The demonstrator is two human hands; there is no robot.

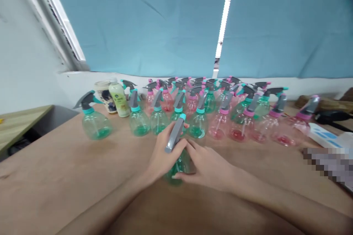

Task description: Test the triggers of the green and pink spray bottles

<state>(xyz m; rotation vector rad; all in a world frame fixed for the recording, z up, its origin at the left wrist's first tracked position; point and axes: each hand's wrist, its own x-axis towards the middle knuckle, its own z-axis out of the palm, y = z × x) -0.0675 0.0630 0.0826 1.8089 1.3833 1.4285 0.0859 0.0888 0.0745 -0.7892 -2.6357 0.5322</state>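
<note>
Green spray bottle (176, 170) at six o'clock, over the tabletop (55, 176) — left hand (162, 148) in a closed grip round its neck, right hand (211, 165) curled about the body. Looks light, thin-walled, maybe slippery — neck's the firmest hold.

Spray bottle (175, 135) before bottle rows (198, 122) on table (68, 180); cup (103, 94) left of drink bottle (119, 100).

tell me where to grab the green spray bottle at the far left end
Probably by the teal collar of that green spray bottle, coming from the near side: it stands upright, the collar is slimmer than the bulging body, and the cup and drink bottle stand beyond it to the right.
</note>
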